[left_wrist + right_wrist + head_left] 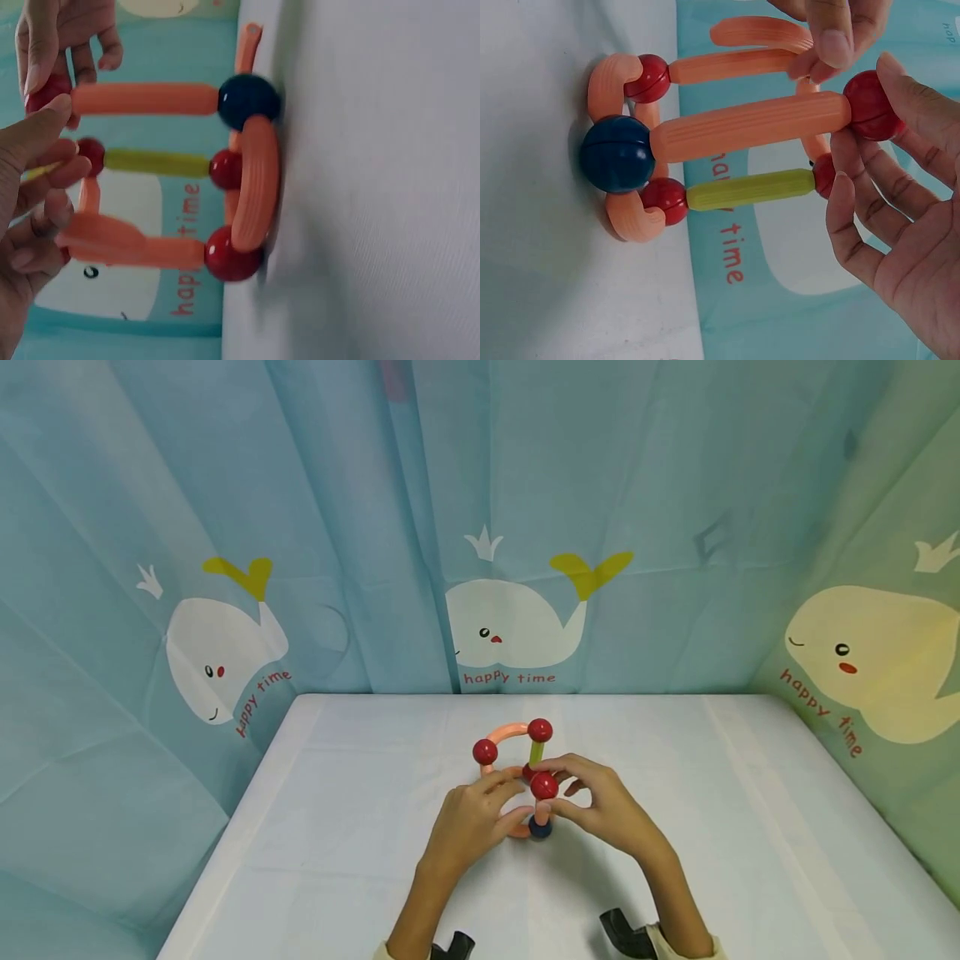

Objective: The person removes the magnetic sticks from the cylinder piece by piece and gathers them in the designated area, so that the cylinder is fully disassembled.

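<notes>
A frame of magnetic rods and balls stands on the table. At its near side, a straight orange rod rises from a blue ball to a red ball. My right hand pinches that red ball between thumb and fingers. Left of it, my left hand holds one end of a curved orange rod at the frame's top, its other end jutting free. Those fingertips partly hide the joint there. A yellow-green rod stands upright farther back. Curved orange rods link the base balls.
The white table carries the frame near its middle. Behind and beside it hangs a blue-green curtain with whale prints. Black wrist mounts sit at both forearms.
</notes>
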Demonstrator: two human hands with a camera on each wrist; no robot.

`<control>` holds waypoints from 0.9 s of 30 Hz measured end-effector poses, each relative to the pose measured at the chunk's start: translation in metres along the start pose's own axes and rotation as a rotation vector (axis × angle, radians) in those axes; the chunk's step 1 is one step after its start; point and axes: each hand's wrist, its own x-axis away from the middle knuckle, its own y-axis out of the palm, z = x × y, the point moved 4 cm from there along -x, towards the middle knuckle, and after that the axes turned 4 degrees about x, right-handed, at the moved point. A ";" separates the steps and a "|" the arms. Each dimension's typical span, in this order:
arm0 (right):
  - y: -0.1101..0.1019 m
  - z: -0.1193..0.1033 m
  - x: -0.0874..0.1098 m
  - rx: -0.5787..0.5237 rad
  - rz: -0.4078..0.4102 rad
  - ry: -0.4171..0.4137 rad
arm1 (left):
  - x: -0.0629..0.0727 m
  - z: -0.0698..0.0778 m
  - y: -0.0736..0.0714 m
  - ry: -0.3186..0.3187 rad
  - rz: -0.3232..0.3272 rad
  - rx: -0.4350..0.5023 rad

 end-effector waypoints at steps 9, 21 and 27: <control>-0.002 0.002 0.002 -0.004 0.008 0.015 | -0.002 0.005 0.015 -0.206 -0.052 0.207; 0.001 0.000 0.001 -0.037 0.016 -0.017 | -0.001 0.006 0.039 -0.256 -0.074 0.252; 0.002 0.000 0.001 -0.038 0.027 -0.024 | -0.001 0.007 0.044 -0.259 -0.030 0.244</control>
